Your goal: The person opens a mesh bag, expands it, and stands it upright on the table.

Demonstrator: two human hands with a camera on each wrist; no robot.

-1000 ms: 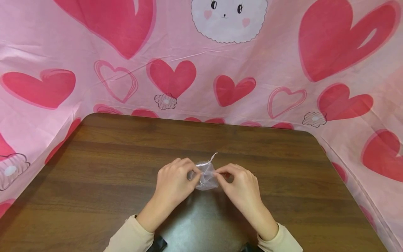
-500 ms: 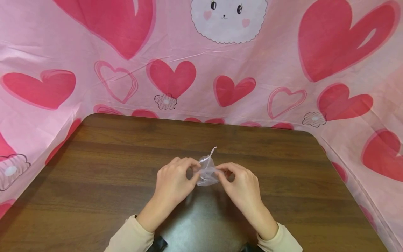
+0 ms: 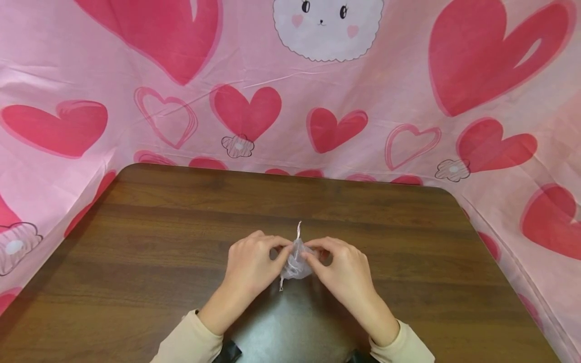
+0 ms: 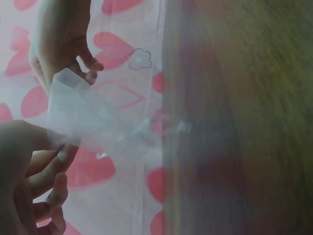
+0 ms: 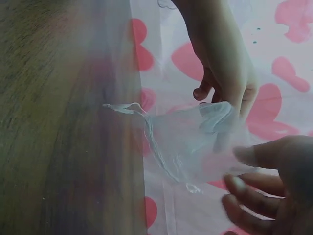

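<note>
A small sheer white drawstring pouch (image 3: 297,263) is held up over the middle of the table, between both hands. My left hand (image 3: 255,259) pinches its left side with thumb and index finger. On the opposite side, my right hand (image 3: 347,264) pinches the edge with thumb and fingers. One knotted drawstring end (image 3: 298,230) sticks out at the far side, and another hangs at the near left. In the right wrist view the gathered drawstring band (image 5: 159,154) runs along the pouch's edge, away from the fingers. The pouch looks thin and see-through.
A dark brown wooden table (image 3: 181,212) with rounded far corners lies under the hands. Pink cloth (image 3: 254,65) with red hearts hangs behind it and at both sides. Black straps (image 3: 228,351) show by the beige sleeves.
The pouch has turned between the hands: its far drawstring end has shifted left, and a second end now shows at the near left. My right fingers have moved slightly left, closer to the left hand.
</note>
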